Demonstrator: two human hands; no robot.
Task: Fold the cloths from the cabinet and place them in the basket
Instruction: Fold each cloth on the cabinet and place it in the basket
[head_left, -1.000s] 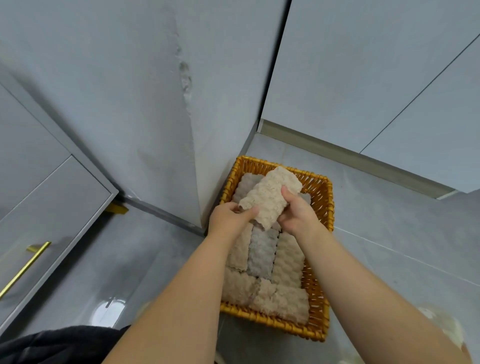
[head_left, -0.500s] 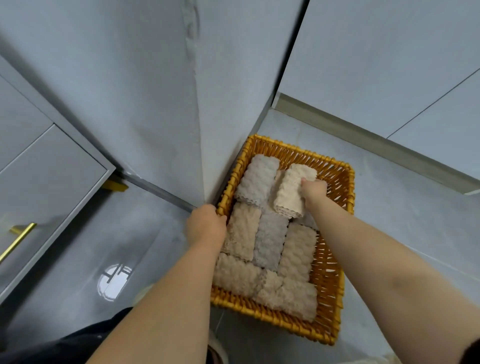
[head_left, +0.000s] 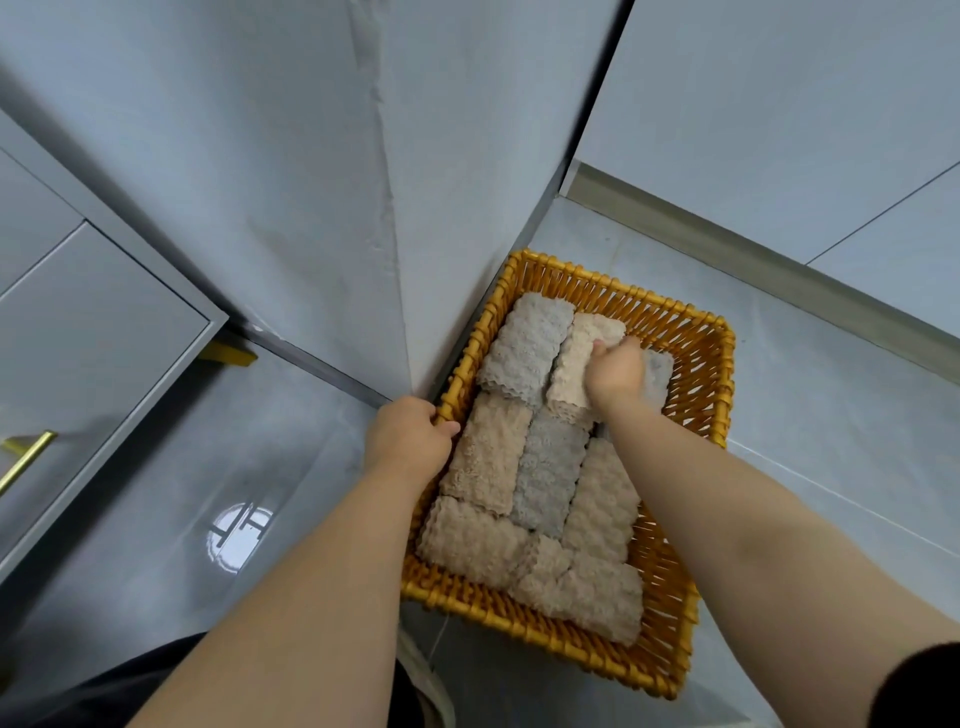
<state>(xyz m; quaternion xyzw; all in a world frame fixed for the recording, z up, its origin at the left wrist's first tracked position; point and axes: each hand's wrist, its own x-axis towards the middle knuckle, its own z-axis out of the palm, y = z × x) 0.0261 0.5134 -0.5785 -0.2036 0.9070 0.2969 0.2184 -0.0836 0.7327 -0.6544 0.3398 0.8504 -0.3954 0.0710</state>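
Note:
A yellow wicker basket (head_left: 691, 374) stands on the grey floor in a wall corner, filled with several folded beige and grey textured cloths. My right hand (head_left: 615, 376) reaches into the far end of the basket and holds a folded cream cloth (head_left: 576, 353), set between a grey cloth (head_left: 524, 345) on its left and another grey cloth (head_left: 657, 374) on its right. My left hand (head_left: 408, 439) grips the basket's left rim, thumb hooked over the edge. A beige cloth (head_left: 488, 454) lies just right of that hand.
A grey wall corner (head_left: 395, 234) rises right beside the basket's left side. A grey cabinet with a brass handle (head_left: 26, 454) sits at the far left. White cabinet doors (head_left: 779, 119) and a plinth run behind the basket. Glossy floor tiles surround it.
My right hand has lowered the cream cloth from above the basket into the far row. My left hand let go of the cloth and took hold of the basket's left rim.

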